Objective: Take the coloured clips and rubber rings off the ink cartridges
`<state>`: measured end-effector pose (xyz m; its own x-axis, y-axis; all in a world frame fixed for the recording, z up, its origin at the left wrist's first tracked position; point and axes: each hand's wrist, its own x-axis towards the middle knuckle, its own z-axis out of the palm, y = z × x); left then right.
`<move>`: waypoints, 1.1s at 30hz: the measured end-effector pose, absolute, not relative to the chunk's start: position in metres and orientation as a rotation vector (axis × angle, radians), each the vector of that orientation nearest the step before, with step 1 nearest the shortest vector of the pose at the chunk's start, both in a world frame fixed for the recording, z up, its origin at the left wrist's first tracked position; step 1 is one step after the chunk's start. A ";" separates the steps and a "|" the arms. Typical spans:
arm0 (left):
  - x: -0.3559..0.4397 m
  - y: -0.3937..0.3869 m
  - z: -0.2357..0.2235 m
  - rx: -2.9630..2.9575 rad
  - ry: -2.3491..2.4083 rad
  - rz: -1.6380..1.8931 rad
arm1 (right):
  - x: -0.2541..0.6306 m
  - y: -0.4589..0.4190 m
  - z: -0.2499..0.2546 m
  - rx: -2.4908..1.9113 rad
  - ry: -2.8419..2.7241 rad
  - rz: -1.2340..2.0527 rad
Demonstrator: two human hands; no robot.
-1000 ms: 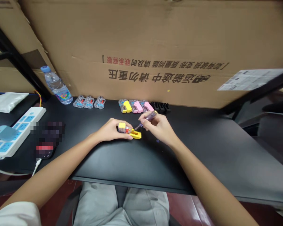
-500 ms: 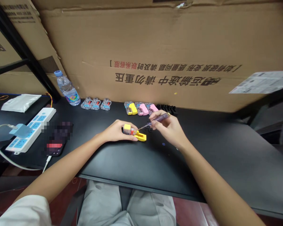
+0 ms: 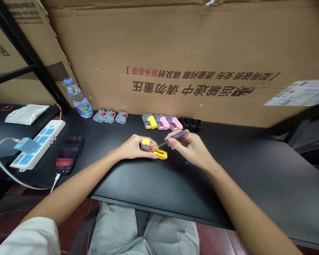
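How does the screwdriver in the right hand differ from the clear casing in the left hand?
The screwdriver is long and slim; the casing is short and chunky. The screwdriver has a purple handle and thin metal shaft; the casing shows red and yellow parts. The right hand pinches the screwdriver; the left hand wraps the casing. Both look translucent.

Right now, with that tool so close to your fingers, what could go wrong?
The slim screwdriver in your right hand has its thin tip at the small clear casing in your left hand, so a slip could jab those fingers. The yellow piece lies just under the left hand and could get knocked. The small dark speck on the black tabletop would be easily lost.
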<state>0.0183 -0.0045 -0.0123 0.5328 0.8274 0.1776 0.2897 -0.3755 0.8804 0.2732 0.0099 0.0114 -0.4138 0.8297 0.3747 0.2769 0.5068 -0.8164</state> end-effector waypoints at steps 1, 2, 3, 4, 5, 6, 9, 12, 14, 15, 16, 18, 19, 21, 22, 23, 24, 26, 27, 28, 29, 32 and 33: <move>0.018 -0.005 -0.012 1.920 0.915 0.790 | 0.273 0.010 0.011 -0.913 -1.937 0.849; 0.018 -0.005 -0.012 1.922 0.917 0.785 | 0.272 0.009 0.011 -0.916 -1.935 0.838; 0.019 -0.005 -0.012 1.923 0.920 0.779 | 0.272 0.009 0.011 -0.918 -1.932 0.829; 0.019 -0.005 -0.013 1.923 0.925 0.777 | 0.271 0.009 0.010 -0.921 -1.928 0.820; 0.019 -0.005 -0.013 1.922 0.931 0.777 | 0.271 0.010 0.010 -0.925 -1.919 0.810; 0.018 -0.005 -0.014 1.921 0.936 0.780 | 0.271 0.010 0.009 -0.931 -1.895 0.793; 0.018 -0.002 -0.017 1.949 0.940 0.802 | 0.273 0.011 0.008 -0.952 -1.763 0.741; 0.018 0.000 -0.020 2.004 0.888 0.863 | 0.276 0.012 0.010 -0.942 -1.682 0.717; 0.018 0.000 -0.020 2.003 0.858 0.869 | 0.277 0.012 0.012 -0.882 -1.707 0.711; 0.018 0.000 -0.019 1.989 0.858 0.853 | 0.277 0.011 0.012 -0.843 -1.735 0.710; 0.018 -0.001 -0.019 1.973 0.867 0.837 | 0.277 0.011 0.013 -0.807 -1.768 0.708; 0.017 -0.002 -0.017 1.955 0.884 0.819 | 0.275 0.009 0.013 -0.760 -1.840 0.695; 0.017 -0.002 -0.016 1.953 0.886 0.821 | 0.274 0.008 0.012 -0.748 -1.875 0.681; 0.017 -0.003 -0.015 1.957 0.879 0.833 | 0.272 0.006 0.011 -0.728 -1.933 0.645; 0.017 -0.003 -0.014 1.957 0.875 0.836 | 0.271 0.006 0.010 -0.717 -1.951 0.628; 0.017 -0.002 -0.014 1.954 0.872 0.840 | 0.270 0.006 0.009 -0.707 -1.964 0.617; 0.017 -0.002 -0.013 1.950 0.870 0.843 | 0.270 0.006 0.008 -0.699 -1.972 0.613; 0.018 -0.002 -0.013 1.944 0.866 0.848 | 0.269 0.005 0.008 -0.683 -1.983 0.619; 0.018 -0.002 -0.014 1.941 0.866 0.849 | 0.269 0.005 0.008 -0.676 -1.989 0.625; 0.018 -0.002 -0.014 1.939 0.869 0.847 | 0.268 0.005 0.009 -0.670 -1.997 0.629; 0.018 -0.002 -0.014 1.939 0.874 0.846 | 0.268 0.005 0.009 -0.665 -2.006 0.631; 0.017 -0.002 -0.015 1.939 0.883 0.841 | 0.268 0.004 0.011 -0.649 -2.040 0.597; 0.017 -0.002 -0.015 1.940 0.881 0.843 | 0.269 0.003 0.011 -0.640 -2.053 0.573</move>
